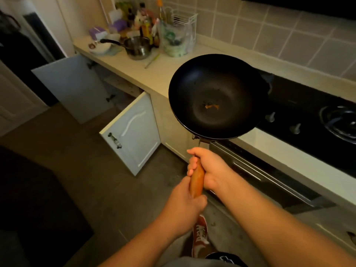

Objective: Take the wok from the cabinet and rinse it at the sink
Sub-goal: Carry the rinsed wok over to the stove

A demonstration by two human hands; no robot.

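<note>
black wok (pixel 217 95) out ahead; right hand (pixel 208 166), left hand (pixel 185 211) clenched round wooden handle (pixel 196 182).

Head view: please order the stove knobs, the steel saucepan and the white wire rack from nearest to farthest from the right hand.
From the right hand on the wok handle:
1. Stove knobs, on the cooktop front, ahead and right.
2. Steel saucepan, on the counter, far ahead and left.
3. White wire rack, behind the saucepan, against the tiled wall.

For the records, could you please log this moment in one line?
black round wok lifted | both hands on wooden handle | white cabinet doors open
</note>
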